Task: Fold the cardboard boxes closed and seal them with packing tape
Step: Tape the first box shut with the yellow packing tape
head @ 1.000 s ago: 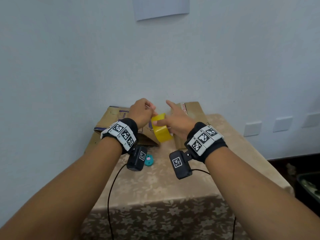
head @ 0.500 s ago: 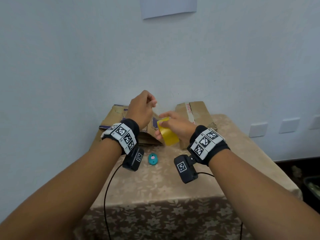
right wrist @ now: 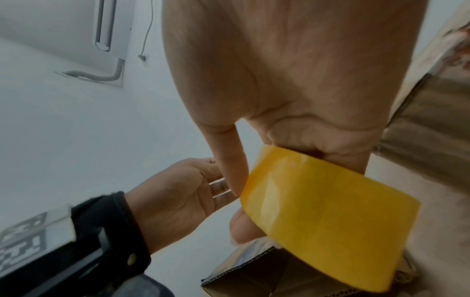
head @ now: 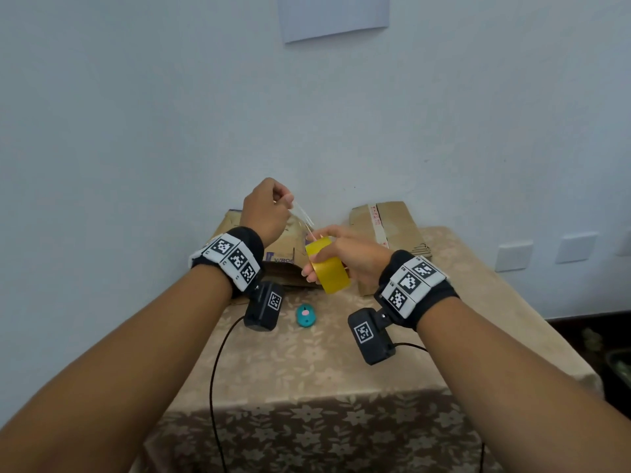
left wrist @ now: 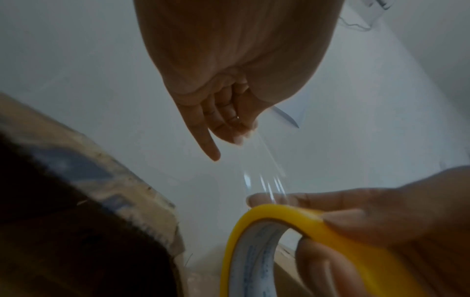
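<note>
Two hands, one tape roll, two cardboard boxes on a table.

Tape roll (head: 327, 264): yellow, held in the air above the near edge of the boxes, in front of the wall. Its outer band faces the head camera; its open core points left and right, roughly level, slightly tilted. A clear strip of tape (head: 302, 215) runs from the top of the roll up and to the left, taut, its long axis slanting toward the left hand.

Right hand (head: 351, 257): arm reaching forward from the lower right, wrist raised off the table. Fingers curl through the core and the thumb presses the outer band, so it grips the tape roll; the forefinger lies along the top where the strip leaves.

Left hand (head: 266, 209): arm reaching forward from the lower left, hand higher than the right and just beside it. Thumb and fingertips pinch the free end of the strip of tape; in the left wrist view the little finger (left wrist: 203, 138) sticks out straight.

Left box (head: 283, 240): flattened, lying behind the left hand, printed lettering on its near face.

Right box (head: 392, 223): behind the right hand, a taped seam running front to back along its top.

Table (head: 307, 363): covered in a beige flowered cloth; a small teal object (head: 305, 315) lies on it between the wrists.
</note>
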